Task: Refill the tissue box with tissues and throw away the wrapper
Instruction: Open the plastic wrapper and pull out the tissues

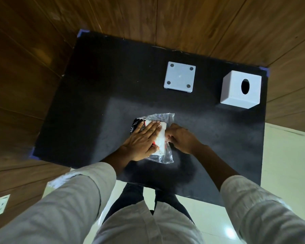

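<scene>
Seen from above, a person in pale rolled-up sleeves reaches both arms forward over a black counter (95, 95). The left hand (141, 140) lies flat, palm down, its fingers (152, 128) straight and held close together, pressing on a pack of white tissues (161, 138). The right hand (180, 138) is curled, knuckles up, with its fingertips tucked in against the right edge of the pack; they seem to be gripping the clear plastic wrapper (163, 156) or the tissues there, though exactly which cannot be told.

The tissues sit partly inside the wrapper, which is crumpled and open, spreading out beyond the hands toward the far side and toward the person. A printed black and red part of the wrapper shows under the left hand's fingers.

Farther back on the counter, well apart from the hands, stands a white cube tissue box (240, 89) with a dark oval opening; nothing can be seen inside it. To its left lies a separate white square base panel (180, 77) with four dark round spots at its corners.
</scene>
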